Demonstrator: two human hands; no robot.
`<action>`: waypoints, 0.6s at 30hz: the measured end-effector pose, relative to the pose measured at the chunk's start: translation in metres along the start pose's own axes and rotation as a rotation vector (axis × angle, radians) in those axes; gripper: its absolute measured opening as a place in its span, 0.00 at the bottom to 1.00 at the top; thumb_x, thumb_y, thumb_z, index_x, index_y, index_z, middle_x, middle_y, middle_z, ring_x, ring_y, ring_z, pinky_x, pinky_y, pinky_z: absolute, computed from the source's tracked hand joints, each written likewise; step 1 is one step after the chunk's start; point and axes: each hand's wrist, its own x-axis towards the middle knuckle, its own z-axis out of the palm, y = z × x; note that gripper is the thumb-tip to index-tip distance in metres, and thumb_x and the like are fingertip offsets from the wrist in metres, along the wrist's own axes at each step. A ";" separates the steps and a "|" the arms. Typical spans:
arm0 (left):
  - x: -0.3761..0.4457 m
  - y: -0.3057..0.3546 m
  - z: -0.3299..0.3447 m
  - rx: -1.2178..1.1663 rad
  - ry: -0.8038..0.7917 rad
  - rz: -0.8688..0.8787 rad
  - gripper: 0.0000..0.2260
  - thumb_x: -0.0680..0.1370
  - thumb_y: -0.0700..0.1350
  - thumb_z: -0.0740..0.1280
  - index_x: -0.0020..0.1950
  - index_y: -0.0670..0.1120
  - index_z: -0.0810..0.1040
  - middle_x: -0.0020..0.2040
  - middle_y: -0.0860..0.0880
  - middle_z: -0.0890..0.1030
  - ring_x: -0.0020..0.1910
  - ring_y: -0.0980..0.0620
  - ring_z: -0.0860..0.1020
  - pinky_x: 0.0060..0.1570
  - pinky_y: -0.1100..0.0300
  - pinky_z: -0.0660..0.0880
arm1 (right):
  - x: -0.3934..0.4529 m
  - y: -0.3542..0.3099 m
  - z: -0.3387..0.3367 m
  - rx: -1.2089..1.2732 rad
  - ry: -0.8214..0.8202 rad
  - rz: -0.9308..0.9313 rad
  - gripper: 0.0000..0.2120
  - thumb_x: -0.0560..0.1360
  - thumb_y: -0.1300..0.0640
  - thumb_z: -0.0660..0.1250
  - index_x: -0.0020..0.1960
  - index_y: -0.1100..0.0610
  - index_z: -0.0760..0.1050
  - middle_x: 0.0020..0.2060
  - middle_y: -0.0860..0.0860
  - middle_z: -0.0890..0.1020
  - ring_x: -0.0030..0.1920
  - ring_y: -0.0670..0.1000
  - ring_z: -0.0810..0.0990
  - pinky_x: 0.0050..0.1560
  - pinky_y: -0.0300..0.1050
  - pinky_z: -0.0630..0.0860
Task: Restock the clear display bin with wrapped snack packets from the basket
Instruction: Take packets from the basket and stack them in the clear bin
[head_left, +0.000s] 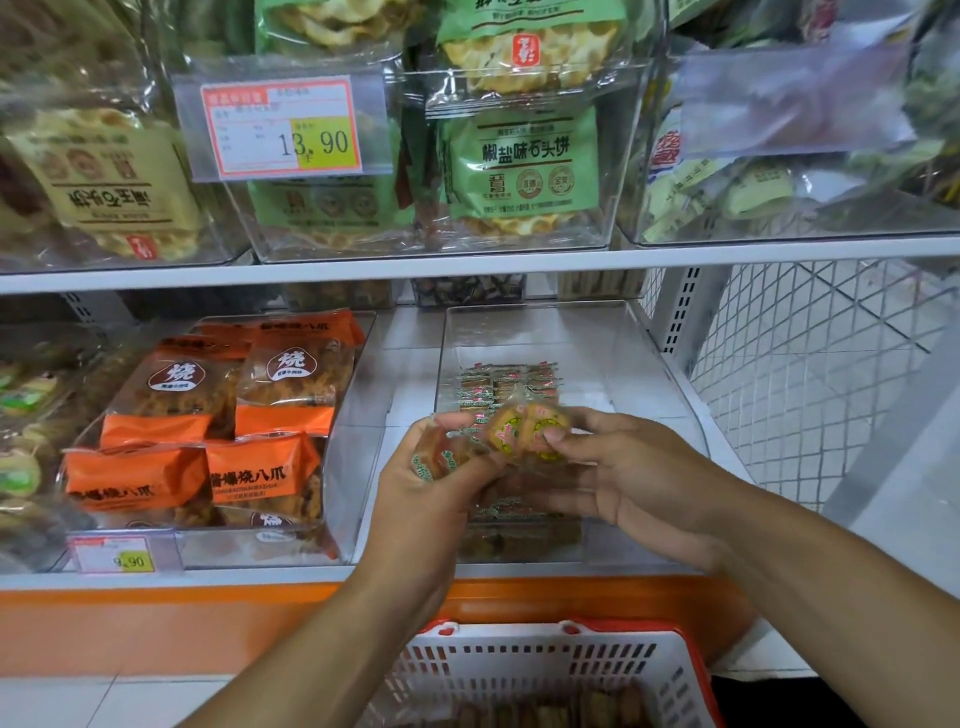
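The clear display bin (644, 364) sits on the lower shelf, with rows of small wrapped snack packets (506, 382) lying flat at its back. Above its open front my left hand (423, 493) grips a few wrapped packets (434, 457). My right hand (628, 467) pinches another pair of packets (524, 428) with yellow-green labels between thumb and fingers. Both hands meet over the bin's middle. The white basket (524, 670) with a red rim stands below the shelf, brown packets (550, 714) showing at its bottom.
A neighbouring clear bin (358, 426) on the left holds orange snack bags (260, 467). An upper shelf (467, 265) carries bins of green and yellow cracker bags. White wire mesh (810, 374) closes the right side. An orange shelf front (156, 629) runs below.
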 end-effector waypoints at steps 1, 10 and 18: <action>0.000 -0.001 0.000 0.007 -0.005 0.013 0.16 0.60 0.45 0.80 0.46 0.56 0.84 0.46 0.44 0.86 0.47 0.45 0.86 0.46 0.56 0.82 | 0.000 0.003 0.002 -0.046 0.009 0.014 0.14 0.81 0.64 0.64 0.66 0.59 0.76 0.54 0.61 0.85 0.56 0.60 0.85 0.51 0.55 0.84; 0.000 -0.009 -0.001 0.121 -0.012 -0.002 0.16 0.66 0.39 0.77 0.51 0.52 0.82 0.46 0.42 0.87 0.44 0.45 0.86 0.42 0.57 0.82 | 0.004 0.012 -0.002 -0.319 0.100 0.017 0.07 0.81 0.55 0.66 0.54 0.51 0.83 0.47 0.51 0.88 0.47 0.48 0.87 0.44 0.43 0.83; 0.002 -0.013 -0.004 0.105 0.031 -0.175 0.15 0.73 0.32 0.74 0.58 0.42 0.78 0.48 0.42 0.87 0.46 0.44 0.87 0.44 0.55 0.82 | 0.009 -0.021 -0.032 -0.527 0.145 -0.077 0.13 0.78 0.65 0.69 0.62 0.60 0.77 0.48 0.57 0.85 0.41 0.52 0.82 0.45 0.46 0.79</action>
